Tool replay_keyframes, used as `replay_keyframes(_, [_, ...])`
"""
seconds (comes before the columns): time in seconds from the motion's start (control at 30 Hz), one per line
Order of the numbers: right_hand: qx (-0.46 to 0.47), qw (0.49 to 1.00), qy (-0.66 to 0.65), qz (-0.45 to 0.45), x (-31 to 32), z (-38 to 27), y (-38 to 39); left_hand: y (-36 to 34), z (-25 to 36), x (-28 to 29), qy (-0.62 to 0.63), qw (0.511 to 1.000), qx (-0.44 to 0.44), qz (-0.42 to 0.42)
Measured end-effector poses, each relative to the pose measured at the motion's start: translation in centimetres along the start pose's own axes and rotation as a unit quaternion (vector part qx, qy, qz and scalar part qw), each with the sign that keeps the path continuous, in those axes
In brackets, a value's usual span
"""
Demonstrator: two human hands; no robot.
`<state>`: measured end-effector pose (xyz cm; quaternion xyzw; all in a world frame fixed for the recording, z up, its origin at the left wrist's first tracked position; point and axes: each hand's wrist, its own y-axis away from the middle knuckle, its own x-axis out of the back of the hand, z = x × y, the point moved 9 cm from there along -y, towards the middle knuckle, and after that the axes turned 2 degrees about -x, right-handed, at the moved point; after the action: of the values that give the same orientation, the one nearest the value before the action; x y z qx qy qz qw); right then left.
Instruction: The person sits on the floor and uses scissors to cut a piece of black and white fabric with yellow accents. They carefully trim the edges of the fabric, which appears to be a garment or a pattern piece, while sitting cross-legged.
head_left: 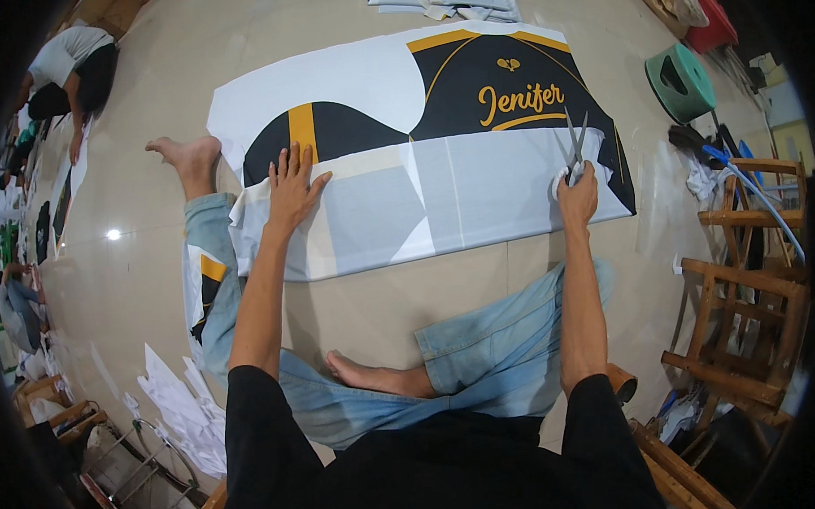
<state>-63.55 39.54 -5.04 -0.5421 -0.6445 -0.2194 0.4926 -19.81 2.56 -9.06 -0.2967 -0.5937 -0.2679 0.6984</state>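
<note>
A wide sheet of printed fabric point(329, 73) lies on the floor before me, white with black and yellow shirt-panel shapes and yellow lettering. Its near part is folded over, so the pale grey-white back point(504, 184) faces up. My left hand point(290, 185) rests flat on the left part of this fold, fingers spread, the tips reaching a black and yellow printed piece. My right hand point(579, 195) grips a pair of scissors point(575, 145) by the handles at the right of the fold. The blades stand apart and point away from me, over the fold's far edge and the black panel.
More folded fabric point(443, 0) lies at the far edge. White scraps point(181, 406) are at the lower left. On the right stand a green plastic stool point(680, 83) and wooden stools point(742, 332). Another person point(69, 73) bends over fabric at the far left.
</note>
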Motion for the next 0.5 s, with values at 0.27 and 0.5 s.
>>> replay_keyframes(0.27, [-0.020, 0.951, -0.276, -0.134, 2.9, -3.8, 7.9, 2.4, 3.8, 0.7, 0.003, 0.999, -0.028, 0.022])
replay_keyframes(0.5, [-0.140, 0.837, -0.459, -0.262, 5.9, -5.0, 21.9, 3.7, 3.4, -0.3, 0.011, 1.000, -0.010, 0.027])
